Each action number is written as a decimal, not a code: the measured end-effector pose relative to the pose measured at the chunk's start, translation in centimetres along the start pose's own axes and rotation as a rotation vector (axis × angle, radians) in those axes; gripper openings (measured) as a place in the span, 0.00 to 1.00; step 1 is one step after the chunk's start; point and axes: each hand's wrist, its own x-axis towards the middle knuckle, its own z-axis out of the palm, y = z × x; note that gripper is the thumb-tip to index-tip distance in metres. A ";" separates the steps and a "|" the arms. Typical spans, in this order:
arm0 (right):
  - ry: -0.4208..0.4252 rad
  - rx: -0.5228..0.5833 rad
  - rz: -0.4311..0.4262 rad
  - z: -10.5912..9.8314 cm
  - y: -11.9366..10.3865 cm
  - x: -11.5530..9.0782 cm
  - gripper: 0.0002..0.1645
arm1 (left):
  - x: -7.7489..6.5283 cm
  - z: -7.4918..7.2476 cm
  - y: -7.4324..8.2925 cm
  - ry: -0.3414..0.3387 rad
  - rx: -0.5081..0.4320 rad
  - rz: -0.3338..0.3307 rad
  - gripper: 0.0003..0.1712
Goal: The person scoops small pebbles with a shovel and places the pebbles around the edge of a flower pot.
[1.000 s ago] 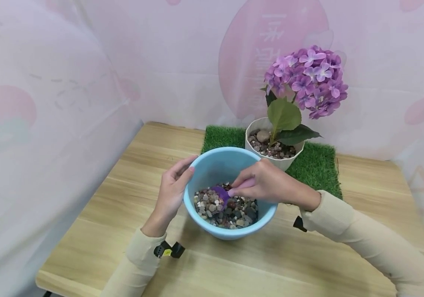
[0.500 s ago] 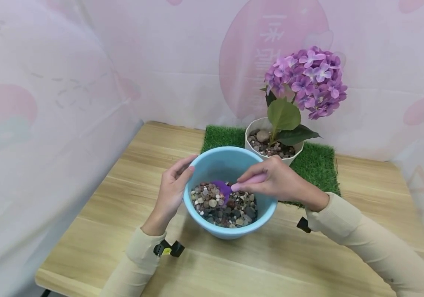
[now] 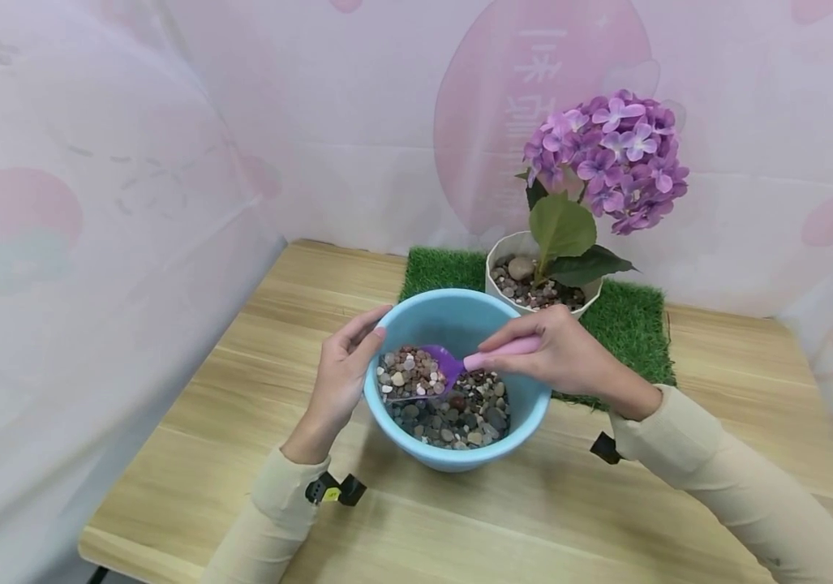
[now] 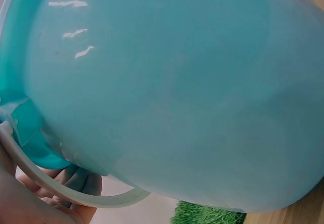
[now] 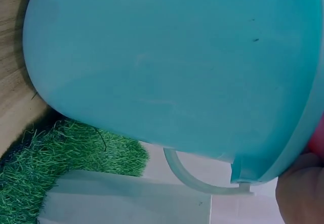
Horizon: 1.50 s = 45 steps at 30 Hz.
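Observation:
A light blue plastic bucket (image 3: 445, 312) stands on the table, with pebbles (image 3: 460, 426) covering its bottom. My left hand (image 3: 339, 369) grips the bucket's left rim, thumb at the edge and fingers on the outside. In my right hand (image 3: 569, 357), a small shovel is held by its pink handle (image 3: 507, 353). Its purple blade (image 3: 447, 365) carries a heap of small pebbles inside the bucket, above the others. The bucket wall (image 4: 172, 82) fills most of the left wrist view. The right wrist view shows the bucket's curved handle (image 5: 195, 181) hanging down outside.
Behind the bucket, a white pot (image 3: 507, 247) of pebbles holds a purple hydrangea (image 3: 609, 158). The pot stands on a green artificial grass mat (image 3: 631, 332). Around lies the wooden tabletop (image 3: 241, 405), with printed pale cloth (image 3: 358, 122) at the back and sides.
My right hand has drawn right and slightly up with the shovel, and the blade now holds a visible heap of pebbles. The left hand stays on the rim.

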 end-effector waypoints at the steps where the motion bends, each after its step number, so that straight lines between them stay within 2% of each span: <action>1: 0.001 0.007 0.007 0.0 0.0 -0.1 0.08 | 0.0 0.0 0.0 -0.002 0.003 0.001 0.23; 7: 0.019 0.054 0.038 -0.2 0.1 -0.5 0.10 | 0.0 0.0 0.1 -0.008 0.015 0.002 0.23; 17: 0.056 0.066 0.034 -0.5 0.5 -1.1 0.11 | 0.0 -0.1 0.0 -0.009 0.011 0.009 0.23; 31: 0.104 0.034 0.001 -1.1 0.5 -1.8 0.10 | 0.0 -0.1 -0.1 -0.010 0.027 0.005 0.24; 38: 0.122 0.027 0.038 -1.6 0.2 -2.3 0.10 | 0.0 -0.1 -0.1 -0.007 0.024 -0.006 0.23; 45: 0.134 0.070 0.056 -1.9 0.0 -2.6 0.10 | 0.0 -0.1 0.0 -0.013 0.029 -0.001 0.23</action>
